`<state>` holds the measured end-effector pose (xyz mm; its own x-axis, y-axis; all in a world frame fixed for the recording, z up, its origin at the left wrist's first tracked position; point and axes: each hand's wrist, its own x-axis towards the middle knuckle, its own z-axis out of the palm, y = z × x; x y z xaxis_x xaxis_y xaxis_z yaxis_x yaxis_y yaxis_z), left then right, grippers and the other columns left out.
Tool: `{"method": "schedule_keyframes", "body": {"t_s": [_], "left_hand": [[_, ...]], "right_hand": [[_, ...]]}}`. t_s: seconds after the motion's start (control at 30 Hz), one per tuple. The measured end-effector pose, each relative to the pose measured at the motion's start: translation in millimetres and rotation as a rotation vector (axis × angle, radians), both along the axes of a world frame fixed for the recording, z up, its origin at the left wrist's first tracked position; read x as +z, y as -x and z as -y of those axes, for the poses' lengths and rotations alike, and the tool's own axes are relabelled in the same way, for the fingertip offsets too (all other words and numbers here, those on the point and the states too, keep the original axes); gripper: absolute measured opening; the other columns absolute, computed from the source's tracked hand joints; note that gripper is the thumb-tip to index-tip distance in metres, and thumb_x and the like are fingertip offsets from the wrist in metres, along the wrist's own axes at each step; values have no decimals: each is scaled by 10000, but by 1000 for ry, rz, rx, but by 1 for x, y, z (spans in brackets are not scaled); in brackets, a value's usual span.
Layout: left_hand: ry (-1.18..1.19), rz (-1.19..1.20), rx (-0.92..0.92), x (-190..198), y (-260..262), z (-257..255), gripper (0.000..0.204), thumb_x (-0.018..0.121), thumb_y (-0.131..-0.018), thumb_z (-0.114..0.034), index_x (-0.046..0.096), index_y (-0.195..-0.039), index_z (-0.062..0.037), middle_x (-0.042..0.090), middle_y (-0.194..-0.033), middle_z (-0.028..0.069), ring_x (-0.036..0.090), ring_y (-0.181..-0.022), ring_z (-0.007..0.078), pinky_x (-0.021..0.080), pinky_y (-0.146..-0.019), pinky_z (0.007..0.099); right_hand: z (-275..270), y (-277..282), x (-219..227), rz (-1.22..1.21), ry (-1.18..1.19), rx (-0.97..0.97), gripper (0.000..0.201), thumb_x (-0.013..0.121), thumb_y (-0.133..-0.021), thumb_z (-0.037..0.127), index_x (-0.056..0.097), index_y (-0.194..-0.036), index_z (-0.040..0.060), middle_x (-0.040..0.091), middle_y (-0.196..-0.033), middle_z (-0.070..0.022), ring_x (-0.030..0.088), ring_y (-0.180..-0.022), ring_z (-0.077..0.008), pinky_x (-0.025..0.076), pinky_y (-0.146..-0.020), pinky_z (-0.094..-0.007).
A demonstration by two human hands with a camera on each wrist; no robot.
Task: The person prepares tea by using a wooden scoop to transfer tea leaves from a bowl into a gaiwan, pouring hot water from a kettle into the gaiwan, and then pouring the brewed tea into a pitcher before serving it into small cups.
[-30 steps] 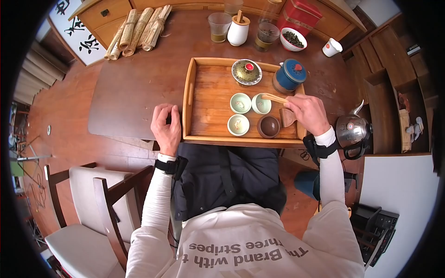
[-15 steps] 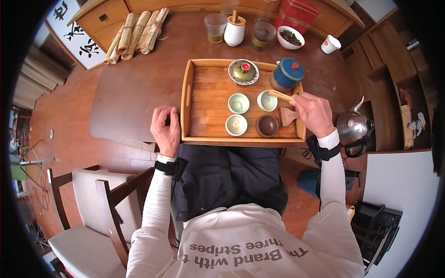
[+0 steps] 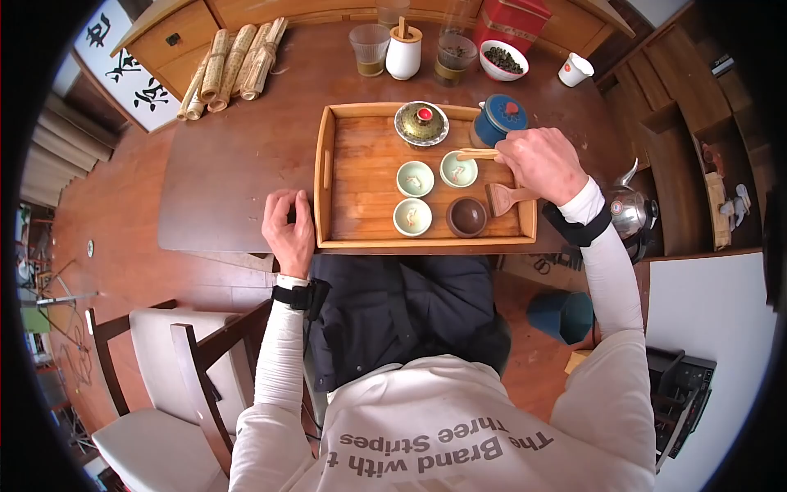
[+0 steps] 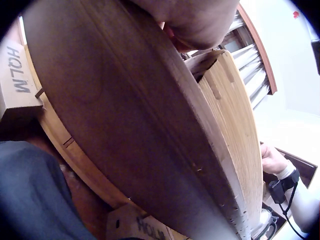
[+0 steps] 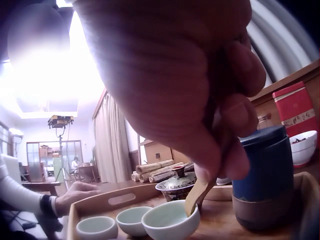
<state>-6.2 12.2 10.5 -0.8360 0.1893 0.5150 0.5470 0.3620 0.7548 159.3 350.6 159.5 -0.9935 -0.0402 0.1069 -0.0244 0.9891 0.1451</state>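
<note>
My right hand point(image 3: 543, 164) grips wooden tongs point(image 3: 479, 153), its back turned up. The tongs' tips lie at the rim of a pale green cup point(image 5: 170, 222). Two more such cups, a back one point(image 3: 415, 179) and a front one point(image 3: 412, 217), stand to its left, with small markings inside. A dark brown cup point(image 3: 466, 217) and a brown, brush-shaped piece point(image 3: 504, 198) lie nearer the person. All are on a wooden tray point(image 3: 352, 221). By the tray's left wall, my left hand point(image 3: 288, 232) rests at the table edge, fingers loosely curled and holding nothing.
On the tray's far side are a lidded bowl point(image 3: 422, 125) and a blue-lidded pot point(image 3: 500, 119). Behind stand glasses, a white holder point(image 3: 403, 54), a bowl of dark leaves point(image 3: 503, 61) and a red box point(image 3: 515, 23). A metal kettle point(image 3: 630, 215) is right of the table.
The tonged cup has shifted away from the person and right of the other two, then slightly back left. My right hand has turned palm-down, elbow swung outward. My left hand has stayed put.
</note>
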Motion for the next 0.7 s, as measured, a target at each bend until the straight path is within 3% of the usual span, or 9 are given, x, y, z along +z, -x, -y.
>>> {"method": "schedule_keyframes", "body": {"t_s": [0.13, 0.23, 0.27, 0.37, 0.4, 0.5, 0.7], "left_hand": [[-11, -11, -5, -1, 1, 1, 100, 696, -945, -63, 679, -890, 18, 665, -912, 117, 645, -787, 267, 511, -721, 344], [-23, -26, -18, -3, 2, 1, 96, 694, -946, -62, 679, -897, 19, 663, -916, 116, 644, -793, 264, 510, -721, 342], [-25, -28, -21, -3, 2, 1, 96, 694, -946, -62, 679, -897, 19, 663, -916, 116, 644, -793, 264, 510, -721, 342], [-18, -27, -23, -1, 1, 1, 96, 690, -949, -62, 677, -901, 20, 662, -923, 115, 645, -804, 265, 510, -728, 344], [-19, -30, -27, -1, 1, 0, 96, 690, -949, -62, 677, -901, 20, 662, -923, 115, 645, -804, 265, 510, -728, 344], [-13, -27, -31, -2, 1, 1, 93, 687, -951, -60, 681, -906, 21, 668, -928, 112, 649, -818, 263, 512, -736, 348], [32, -36, -11, 0, -1, 0, 90, 685, -951, -55, 679, -903, 20, 667, -923, 111, 648, -815, 256, 513, -736, 349]], "right_hand": [[-2, -14, -3, -27, 103, -57, 139, 688, -865, 158, 719, -775, 57, 705, -809, -149, 696, -780, -356, 547, -673, -452], [-5, -33, -16, -95, 512, -139, 212, 722, -908, 180, 749, -1012, -2, 700, -865, -200, 670, -743, -383, 516, -653, -401], [-8, -41, -29, -119, 711, -156, 232, 721, -932, 158, 742, -1052, -40, 725, -854, -180, 698, -718, -266, 518, -660, -338], [8, -58, -59, -205, 1171, -285, 288, 689, -990, 175, 718, -1109, -85, 744, -808, -68, 650, -715, -117, 516, -657, -286], [17, -65, -59, -151, 1335, -416, 274, 670, -1011, 169, 728, -1108, -81, 701, -805, -22, 572, -663, -71, 462, -589, -228], [45, -75, -60, -247, 1900, -533, 253, 656, -1027, 171, 705, -1118, -60, 628, -822, -18, 437, -596, -24, 328, -493, -167], [73, -75, -85, -317, 2521, -441, 297, 572, -1072, 222, 637, -1210, -33, 620, -905, -37, 464, -596, -40, 366, -480, -182]]}}
